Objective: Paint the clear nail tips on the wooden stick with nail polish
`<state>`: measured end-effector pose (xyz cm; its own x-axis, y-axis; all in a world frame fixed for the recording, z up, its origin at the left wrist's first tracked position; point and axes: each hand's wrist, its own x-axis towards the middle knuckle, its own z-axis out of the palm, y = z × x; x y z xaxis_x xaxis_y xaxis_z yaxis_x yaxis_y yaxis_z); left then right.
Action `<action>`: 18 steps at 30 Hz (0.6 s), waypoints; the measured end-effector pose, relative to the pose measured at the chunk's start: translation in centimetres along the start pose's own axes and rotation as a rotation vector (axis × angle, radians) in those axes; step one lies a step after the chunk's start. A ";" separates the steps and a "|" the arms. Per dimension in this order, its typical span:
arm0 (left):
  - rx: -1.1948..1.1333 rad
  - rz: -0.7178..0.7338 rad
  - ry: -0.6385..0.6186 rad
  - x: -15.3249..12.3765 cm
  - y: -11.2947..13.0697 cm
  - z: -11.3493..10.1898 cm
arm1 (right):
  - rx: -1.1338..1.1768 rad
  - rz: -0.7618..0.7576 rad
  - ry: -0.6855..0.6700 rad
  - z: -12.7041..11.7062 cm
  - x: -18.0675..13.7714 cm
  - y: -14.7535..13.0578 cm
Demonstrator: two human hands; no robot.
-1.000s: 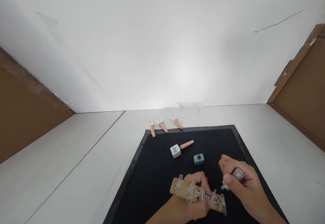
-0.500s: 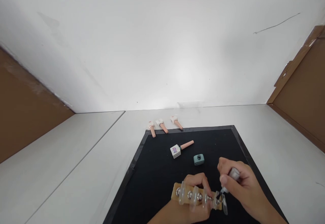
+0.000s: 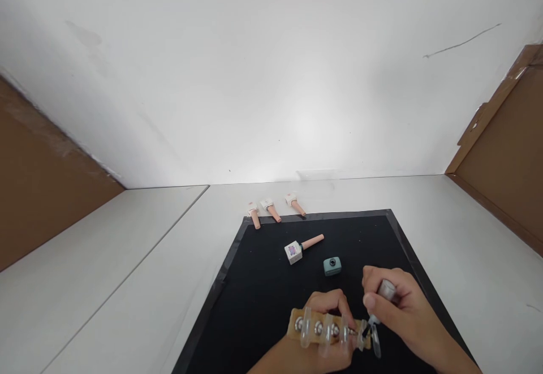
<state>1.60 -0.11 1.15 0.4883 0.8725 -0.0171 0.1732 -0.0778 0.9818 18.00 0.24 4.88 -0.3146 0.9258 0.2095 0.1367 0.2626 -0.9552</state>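
Left fingers (image 3: 328, 300) grip one strip (image 3: 313, 337) of five tips (image 3: 305, 329), right fingers (image 3: 376, 279) one brush (image 3: 386, 289), near one teal bottle (image 3: 332, 269) and four peach-capped bottles (image 3: 294, 258), labels (image 3: 292, 249) illegible.

Five bottles (image 3: 332, 267), five tips (image 3: 305, 329), one brush (image 3: 387, 290)

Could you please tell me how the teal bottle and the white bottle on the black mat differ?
Colour: the teal bottle is blue-green, while the white bottle has a purple design.
Cap: the teal bottle shows a bare dark neck; the white bottle wears a long pink cap.
Shared: both have squarish bodies and rest on the black mat.
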 end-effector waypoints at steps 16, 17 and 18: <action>-0.082 0.135 -0.012 -0.1 -0.4 -0.3 | 0.126 0.060 0.124 0.0 0.0 0.9; -0.080 0.124 -0.006 -0.1 -0.3 -0.3 | 0.130 0.040 0.091 0.1 0.0 0.7; -0.077 0.110 -0.002 0.0 -0.3 -0.3 | 0.122 0.023 0.057 0.2 -0.1 0.6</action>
<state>1.32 0.01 0.95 0.5024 0.8598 0.0913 0.0522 -0.1355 0.9894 17.93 0.30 4.28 -0.2579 0.9462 0.1956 0.0270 0.2094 -0.9774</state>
